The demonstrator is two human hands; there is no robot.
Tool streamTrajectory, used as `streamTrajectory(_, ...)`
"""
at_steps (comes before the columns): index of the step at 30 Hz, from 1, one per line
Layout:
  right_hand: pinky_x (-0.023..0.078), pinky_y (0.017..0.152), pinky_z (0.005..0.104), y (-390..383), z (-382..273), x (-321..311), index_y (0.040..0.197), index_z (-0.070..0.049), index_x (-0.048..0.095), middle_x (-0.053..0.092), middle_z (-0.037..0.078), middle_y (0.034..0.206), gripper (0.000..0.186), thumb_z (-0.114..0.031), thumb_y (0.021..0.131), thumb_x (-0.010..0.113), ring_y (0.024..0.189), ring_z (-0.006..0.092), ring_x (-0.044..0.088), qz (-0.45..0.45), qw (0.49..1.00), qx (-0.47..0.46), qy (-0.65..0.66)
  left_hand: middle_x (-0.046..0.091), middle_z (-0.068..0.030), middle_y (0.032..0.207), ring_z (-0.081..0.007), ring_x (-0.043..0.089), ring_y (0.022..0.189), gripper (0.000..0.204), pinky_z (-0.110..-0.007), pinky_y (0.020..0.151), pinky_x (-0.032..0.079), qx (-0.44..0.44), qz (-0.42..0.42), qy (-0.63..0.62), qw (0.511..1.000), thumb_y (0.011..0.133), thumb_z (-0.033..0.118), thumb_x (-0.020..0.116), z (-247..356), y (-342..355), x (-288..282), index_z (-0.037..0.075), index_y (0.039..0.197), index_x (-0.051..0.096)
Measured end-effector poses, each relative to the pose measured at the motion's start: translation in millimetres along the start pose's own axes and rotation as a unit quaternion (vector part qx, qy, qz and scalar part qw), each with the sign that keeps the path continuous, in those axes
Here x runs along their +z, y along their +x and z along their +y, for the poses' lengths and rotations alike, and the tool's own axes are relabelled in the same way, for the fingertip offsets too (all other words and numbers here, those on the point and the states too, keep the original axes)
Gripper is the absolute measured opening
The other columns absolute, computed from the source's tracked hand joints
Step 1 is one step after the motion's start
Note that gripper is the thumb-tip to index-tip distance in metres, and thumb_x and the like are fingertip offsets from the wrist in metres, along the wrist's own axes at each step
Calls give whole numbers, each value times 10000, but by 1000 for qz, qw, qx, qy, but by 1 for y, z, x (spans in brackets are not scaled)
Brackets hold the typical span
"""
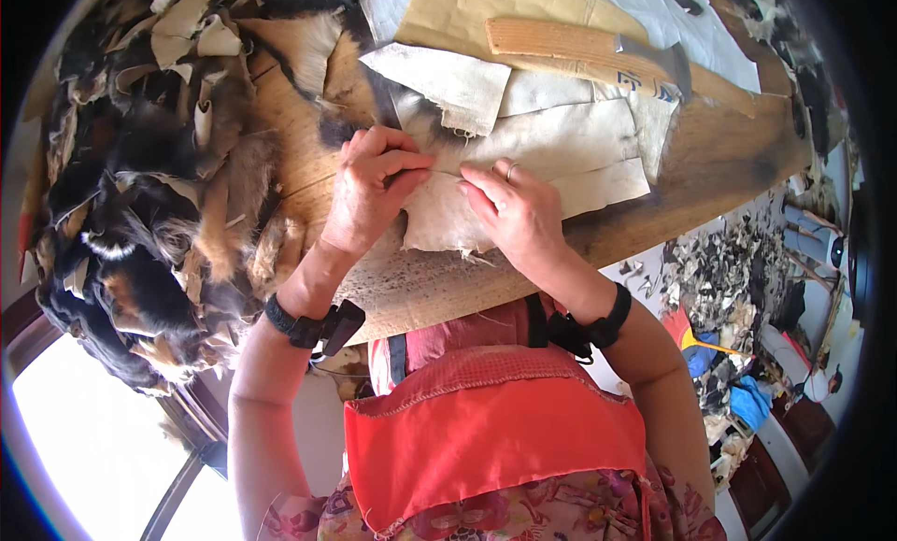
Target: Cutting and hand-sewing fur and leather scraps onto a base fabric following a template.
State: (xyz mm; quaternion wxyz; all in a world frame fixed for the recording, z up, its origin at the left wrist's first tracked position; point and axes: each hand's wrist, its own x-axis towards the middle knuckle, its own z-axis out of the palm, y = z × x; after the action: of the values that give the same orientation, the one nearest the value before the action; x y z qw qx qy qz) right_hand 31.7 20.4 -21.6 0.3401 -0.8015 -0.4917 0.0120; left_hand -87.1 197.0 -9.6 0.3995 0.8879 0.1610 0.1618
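Pale hide pieces (523, 158), skin side up, lie overlapped on a wooden board (729, 158) across the person's lap. Left hand (369, 191) pinches the edge where two pieces meet, fingers closed on it; right hand (514, 209) presses flat just beside it, fingers together. Beyond the hides on the board rests a wooden-handled blade (598, 55). Left of the board sits a heap of fur scraps (149, 195). If either hand's pressure eases, the overlapped edges would likely slide out of line.
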Motion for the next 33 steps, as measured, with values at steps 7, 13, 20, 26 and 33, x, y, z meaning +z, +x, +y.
streamTrajectory(7,537,569,351,8,-7,-11,1002,-110,662,598,71,862,181,-111,823,687,705,239,634,-29,999,-29,-21,630,-41,946,-226,570,919,180,-329,834,436,42,27,32,998,735,14,760,-4,-4,7,68,906,749)
streamTrajectory(13,575,695,379,41,11,-13,1049,-131,675,629,122,1015,177,-100,886,614,818,291,662,-137,988,-70,1,630,-32,937,-226,567,920,124,-339,848,419,33,58,35,997,746,54,753,-5,-7,14,77,867,742)
streamTrajectory(20,564,705,399,45,24,1,997,-124,687,669,86,913,129,-133,915,588,845,279,664,-109,989,-71,66,630,-21,934,-223,564,922,111,-344,863,405,20,59,8,998,747,85,753,-7,-9,14,97,856,743)
streamTrajectory(26,555,707,419,51,12,-13,996,-80,643,657,95,929,134,-167,902,605,857,284,662,-160,983,-84,16,629,-45,951,-223,570,941,117,-339,856,416,32,46,28,998,775,55,730,-8,-8,13,83,888,739)
streamTrajectory(33,548,641,406,73,2,-11,1174,-34,455,633,153,894,483,-253,810,684,803,285,668,-281,953,-91,-64,625,-26,970,-219,558,932,108,-345,855,378,27,46,40,998,781,63,719,-6,-8,14,89,886,717)
